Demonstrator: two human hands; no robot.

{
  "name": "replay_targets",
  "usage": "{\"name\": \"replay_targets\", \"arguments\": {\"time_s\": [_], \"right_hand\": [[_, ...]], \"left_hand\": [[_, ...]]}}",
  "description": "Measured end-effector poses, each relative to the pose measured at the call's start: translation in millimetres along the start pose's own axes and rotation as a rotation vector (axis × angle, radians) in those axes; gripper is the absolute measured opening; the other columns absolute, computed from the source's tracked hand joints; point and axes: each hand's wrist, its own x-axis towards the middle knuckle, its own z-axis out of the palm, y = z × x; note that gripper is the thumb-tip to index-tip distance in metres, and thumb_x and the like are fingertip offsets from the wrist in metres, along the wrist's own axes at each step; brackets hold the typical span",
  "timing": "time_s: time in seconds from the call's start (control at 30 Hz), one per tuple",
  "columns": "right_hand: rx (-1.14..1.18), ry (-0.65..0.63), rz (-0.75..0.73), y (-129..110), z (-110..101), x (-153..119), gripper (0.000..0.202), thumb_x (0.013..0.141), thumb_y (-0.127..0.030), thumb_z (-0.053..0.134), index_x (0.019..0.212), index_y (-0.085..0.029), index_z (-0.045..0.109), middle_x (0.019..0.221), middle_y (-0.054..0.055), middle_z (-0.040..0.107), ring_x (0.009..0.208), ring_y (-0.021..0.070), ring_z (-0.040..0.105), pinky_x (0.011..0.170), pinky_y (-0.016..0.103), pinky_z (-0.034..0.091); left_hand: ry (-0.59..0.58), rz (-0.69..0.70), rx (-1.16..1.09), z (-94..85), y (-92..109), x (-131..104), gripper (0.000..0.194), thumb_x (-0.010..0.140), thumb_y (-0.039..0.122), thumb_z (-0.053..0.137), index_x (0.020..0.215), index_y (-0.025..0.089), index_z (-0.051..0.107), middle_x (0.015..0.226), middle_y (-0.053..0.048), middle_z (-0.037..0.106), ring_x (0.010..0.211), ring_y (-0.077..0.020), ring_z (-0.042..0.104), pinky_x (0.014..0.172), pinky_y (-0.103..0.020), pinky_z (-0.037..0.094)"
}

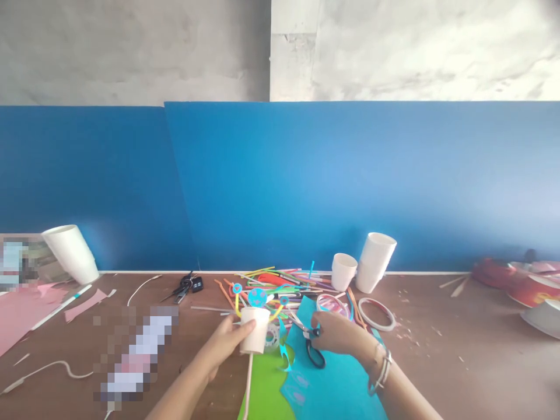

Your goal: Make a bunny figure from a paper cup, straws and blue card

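- A brown tabletop seen by its worker, with two bare hands over its middle.
- The left hand holds a small white cup, rim up, its fingers closed round the wall with the thumb across the front.
- Yellow stems rise from the cup to either side, tipped with blue discs; a larger blue disc stands above the rim. A pale stick extends below the base.
- The right hand reaches over a blue sheet, its bent fingers at the handles of black-handled scissors. Whether they grip or only touch, I cannot tell.
- A green sheet lies beside the blue one; behind is a heap of bright sticks.
- Near the blue partition stand another cup and a cup stack.
- The cup looks light and thin-walled, likely to dent if squeezed. A gentle hold low on the wall should suit it, clear of the stems and discs, which seem bendable and easily knocked loose.
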Motion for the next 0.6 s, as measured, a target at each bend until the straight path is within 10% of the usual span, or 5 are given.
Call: {"name": "replay_targets", "arguments": {"time_s": [0.2, 0.37, 0.47, 0.6], "right_hand": [[-0.144, 0.040, 0.089, -6, 27, -17, 0.033, 0.065, -0.001, 0.053, 0.096, -0.010, 0.064, 0.089, 0.019, 0.068, 0.084, 0.0329, 0.065, 0.060, 0.030, 0.035], [-0.031, 0.119, 0.075, 5, 26, -14, 0.030, 0.062, 0.000, 0.053, 0.085, -0.014, 0.066, 0.080, 0.011, 0.067, 0.081, 0.0283, 0.064, 0.061, 0.029, 0.035], [0.142, 0.183, 0.058, 17, 25, -3, 0.037, 0.055, 0.000, 0.052, 0.086, -0.015, 0.067, 0.068, 0.004, 0.063, 0.073, 0.0230, 0.061, 0.059, 0.027, 0.034], [0.493, 0.257, 0.059, 26, 27, 11, 0.047, 0.057, -0.010, 0.049, 0.101, -0.014, 0.065, 0.056, -0.004, 0.055, 0.054, 0.0165, 0.055, 0.051, 0.025, 0.038]], "left_hand": [[0.165, 0.058, 0.863, -24.1, -5, -12, 0.046, 0.081, 0.062, 0.038, 0.072, 0.020, 0.054, 0.084, -0.013, 0.070, 0.084, -0.0315, 0.065, 0.067, -0.035, 0.042], [0.370, 0.271, 1.093, -4.7, 15, -34, 0.030, 0.083, 0.046, 0.044, 0.070, 0.021, 0.054, 0.081, -0.010, 0.066, 0.086, -0.0292, 0.061, 0.070, -0.035, 0.041], [0.192, 0.560, 0.893, 32.7, 18, -38, 0.017, 0.084, 0.030, 0.046, 0.076, 0.020, 0.058, 0.090, -0.007, 0.065, 0.090, -0.0228, 0.060, 0.081, -0.033, 0.042], [-0.113, 0.373, 0.845, 90.9, 7, -29, 0.020, 0.076, 0.022, 0.057, 0.094, 0.018, 0.065, 0.103, -0.011, 0.067, 0.099, -0.0274, 0.060, 0.088, -0.037, 0.044]]}}
